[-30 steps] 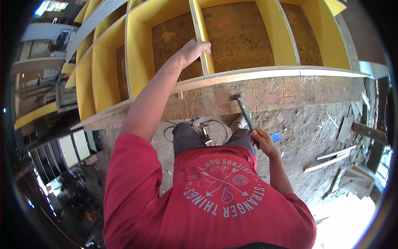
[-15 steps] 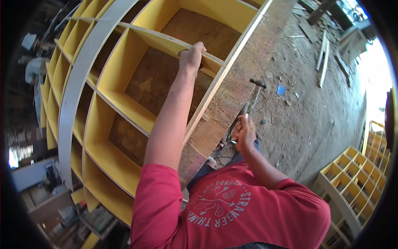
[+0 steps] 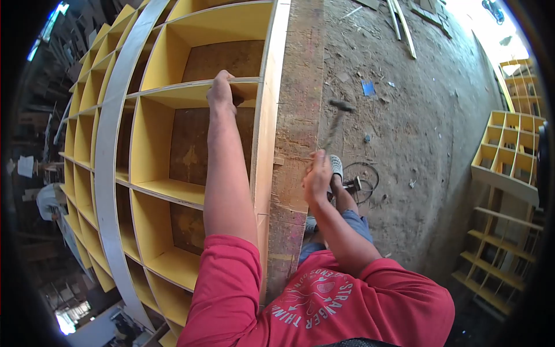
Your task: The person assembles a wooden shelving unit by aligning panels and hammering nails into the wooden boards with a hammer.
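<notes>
My left hand (image 3: 221, 93) reaches up the wooden frame. It is closed over the edge of a yellow divider (image 3: 179, 94) between two compartments, with part of the fingers hidden behind the panel. In my right hand (image 3: 317, 178) is a hammer (image 3: 334, 128), gripped by its handle with the dark head pointing up and away. The hammer hangs over the dirt floor, apart from the frame. A pale wooden rail (image 3: 269, 104) runs along the frame's near side, beside a worn brown plank (image 3: 298, 92).
A grey curved strip (image 3: 108, 144) crosses the yellow grid at left. Another yellow grid frame (image 3: 509, 141) stands at right. Wood strips (image 3: 404, 29) and a blue scrap (image 3: 368, 88) lie on the dirt floor (image 3: 410, 173). At far left is a person (image 3: 49, 201).
My view has turned, so the frame now runs more upright in it. My left hand remains on the divider and my right still grips the hammer, its head slightly blurred.
</notes>
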The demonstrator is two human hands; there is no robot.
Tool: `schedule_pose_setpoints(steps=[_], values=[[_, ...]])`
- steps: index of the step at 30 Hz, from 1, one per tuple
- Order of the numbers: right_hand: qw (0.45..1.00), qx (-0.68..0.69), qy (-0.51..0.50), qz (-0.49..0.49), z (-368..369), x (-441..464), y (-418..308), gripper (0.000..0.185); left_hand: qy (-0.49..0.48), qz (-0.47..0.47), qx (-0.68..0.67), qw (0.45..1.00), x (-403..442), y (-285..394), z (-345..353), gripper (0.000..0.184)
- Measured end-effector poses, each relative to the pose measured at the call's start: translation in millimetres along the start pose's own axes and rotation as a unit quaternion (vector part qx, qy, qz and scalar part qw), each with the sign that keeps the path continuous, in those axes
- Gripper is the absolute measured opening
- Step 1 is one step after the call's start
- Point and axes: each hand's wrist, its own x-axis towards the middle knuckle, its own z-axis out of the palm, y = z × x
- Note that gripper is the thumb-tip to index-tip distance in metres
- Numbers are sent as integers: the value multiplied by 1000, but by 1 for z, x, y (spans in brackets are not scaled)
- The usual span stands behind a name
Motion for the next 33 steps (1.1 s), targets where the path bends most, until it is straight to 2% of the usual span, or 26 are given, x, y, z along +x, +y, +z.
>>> schedule_pose_setpoints(steps=[2, 4, 6, 8, 9, 12, 14, 16, 17, 20, 22, 24, 26, 27, 29, 32, 33], values=[[998, 16, 50, -42, -2, 6, 2, 42, -15, -2, 12, 1000, 3, 0, -4, 38], [953, -217, 31, -210, 7, 16, 50, 43, -34, -11, 16, 999, 11, -5, -9, 39], [927, -307, -6, -216, 6, 16, 57, 45, -45, -11, 8, 999, 12, -5, -8, 38], [963, -256, -57, -62, 7, 0, 34, 46, -64, -15, 20, 998, 15, -6, -9, 36], [958, -255, -4, -134, 3, 0, 28, 46, -64, -15, 22, 998, 17, -7, -11, 35], [998, -12, 48, -33, 7, -4, -3, 46, -68, -22, 26, 997, 22, -8, -16, 34], [991, -103, 11, -89, 18, 3, 23, 47, -75, -26, 22, 997, 22, -7, -13, 34], [930, -335, -80, -127, 23, 12, 45, 50, -80, -26, 16, 996, 16, -4, -11, 34], [953, -286, -62, -72, 19, 9, 49, 50, -72, -23, 23, 997, 14, -4, -11, 34], [964, -256, -4, -64, -1, -1, 11, 49, -84, -23, 17, 996, 20, -5, -14, 35], [988, -141, 43, -53, 0, -2, 16, 49, -80, -26, 24, 996, 16, -4, -14, 34], [980, -134, 93, -111, 16, 2, 37, 48, -79, -25, 27, 996, 13, -4, -12, 34], [948, -260, -9, -182, 15, 25, 60, 45, -77, -17, 30, 996, 14, -2, -13, 34], [961, -250, -59, -105, 8, 24, 53, 42, -74, -19, 27, 997, 13, -4, -15, 33], [969, -219, -79, -83, -5, 16, 46, 40, -74, -21, 17, 997, 14, -3, -11, 32], [998, -10, 8, -63, -3, -6, 27, 39, -82, -17, 31, 996, 11, -2, -12, 32], [998, 6, 49, -37, 7, -11, 26, 39, -92, -26, 33, 995, 21, -5, -15, 31]])
